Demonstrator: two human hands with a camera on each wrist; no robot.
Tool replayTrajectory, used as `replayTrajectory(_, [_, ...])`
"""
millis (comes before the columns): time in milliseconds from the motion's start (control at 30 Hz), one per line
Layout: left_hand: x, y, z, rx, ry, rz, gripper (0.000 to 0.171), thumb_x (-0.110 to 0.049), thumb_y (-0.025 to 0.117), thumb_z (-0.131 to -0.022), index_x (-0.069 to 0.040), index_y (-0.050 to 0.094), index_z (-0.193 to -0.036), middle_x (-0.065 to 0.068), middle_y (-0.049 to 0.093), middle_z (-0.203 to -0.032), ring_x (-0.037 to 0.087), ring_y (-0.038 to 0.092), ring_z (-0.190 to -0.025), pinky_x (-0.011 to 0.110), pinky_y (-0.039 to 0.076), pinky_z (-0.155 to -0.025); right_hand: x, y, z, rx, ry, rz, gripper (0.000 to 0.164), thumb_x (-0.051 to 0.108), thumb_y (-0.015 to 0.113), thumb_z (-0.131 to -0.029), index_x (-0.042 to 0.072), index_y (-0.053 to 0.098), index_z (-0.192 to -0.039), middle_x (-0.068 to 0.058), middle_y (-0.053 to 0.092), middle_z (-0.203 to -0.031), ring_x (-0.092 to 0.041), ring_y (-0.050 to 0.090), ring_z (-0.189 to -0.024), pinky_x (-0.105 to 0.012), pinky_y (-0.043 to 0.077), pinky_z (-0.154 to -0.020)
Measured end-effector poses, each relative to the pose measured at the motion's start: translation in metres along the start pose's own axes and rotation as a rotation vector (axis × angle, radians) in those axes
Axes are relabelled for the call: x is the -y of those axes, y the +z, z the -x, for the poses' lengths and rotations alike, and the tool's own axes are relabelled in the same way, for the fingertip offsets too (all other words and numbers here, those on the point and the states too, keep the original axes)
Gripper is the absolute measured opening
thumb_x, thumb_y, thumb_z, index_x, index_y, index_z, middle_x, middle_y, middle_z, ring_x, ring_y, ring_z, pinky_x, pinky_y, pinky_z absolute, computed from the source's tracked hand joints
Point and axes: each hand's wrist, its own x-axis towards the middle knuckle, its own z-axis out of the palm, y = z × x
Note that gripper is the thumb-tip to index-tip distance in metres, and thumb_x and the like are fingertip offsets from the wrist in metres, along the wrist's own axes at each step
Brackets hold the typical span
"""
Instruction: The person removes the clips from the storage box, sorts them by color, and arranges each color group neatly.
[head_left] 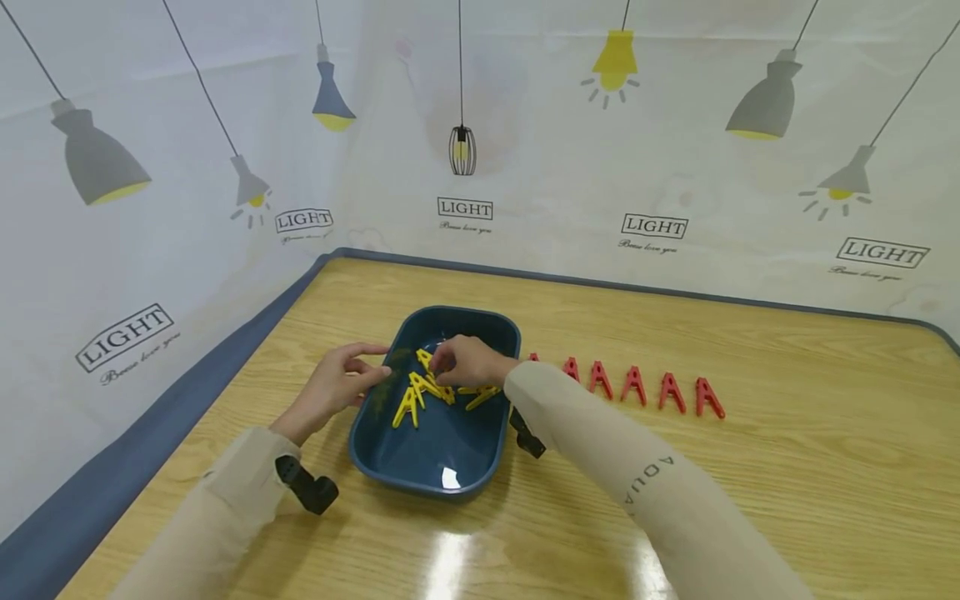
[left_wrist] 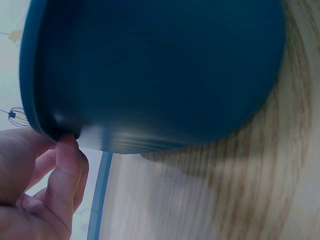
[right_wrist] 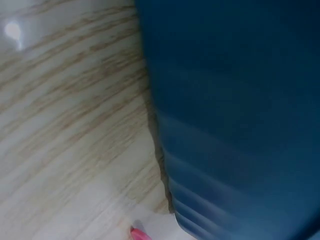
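Note:
A dark blue plastic basin (head_left: 435, 457) stands on the table with several yellow clothespins (head_left: 406, 407) lying loose inside. My left hand (head_left: 337, 387) holds the basin's left rim. In the left wrist view, that hand's (left_wrist: 47, 182) thumb and fingers pinch the rim near a corner. Reaching over the right side, my right hand (head_left: 474, 363) is down in the basin with bent fingers among the yellow clothespins. Whether it grips one is hidden by the hand. The right wrist view shows only the basin's outer wall (right_wrist: 225, 125) and no fingers.
Several red clothespins (head_left: 633, 385) lie in a row on the wooden table (head_left: 810, 433) right of the basin, partly behind the right sleeve (head_left: 615, 450). Just one red tip (right_wrist: 139, 234) shows in the right wrist view. A lamp-printed curtain (head_left: 540, 167) encloses the back and left.

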Motion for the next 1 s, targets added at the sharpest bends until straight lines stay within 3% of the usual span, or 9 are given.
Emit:
replayTrajectory(400, [0.0012, 0.0007, -0.0007, -0.002, 0.005, -0.003, 0.043, -0.019, 0.058, -0.087, -0.005, 0.048, -0.126, 0.021, 0.059, -0.091, 0.016, 0.048, -0.06, 0.032, 0.05, -0.059, -0.0015, 0.0036, -0.0033, 0.048, 0.063, -0.016, 0.025, 0.0, 0.058, -0.082, 0.007, 0.063, -0.106, -0.004, 0.056, -0.11, -0.017, 0.051, -0.097, -0.027, 0.044, -0.082])
replayTrajectory(1000, [-0.0017, 0.0009, 0.0015, 0.005, 0.01, 0.001, 0.043, -0.019, 0.057, -0.087, -0.004, 0.047, -0.127, 0.022, 0.058, -0.093, 0.018, 0.053, -0.066, 0.034, 0.051, -0.061, -0.0006, 0.0018, -0.003, 0.096, 0.151, 0.006, 0.024, 0.014, 0.067, -0.079, 0.01, 0.064, -0.102, -0.004, 0.056, -0.1, -0.016, 0.05, -0.089, -0.027, 0.044, -0.075])
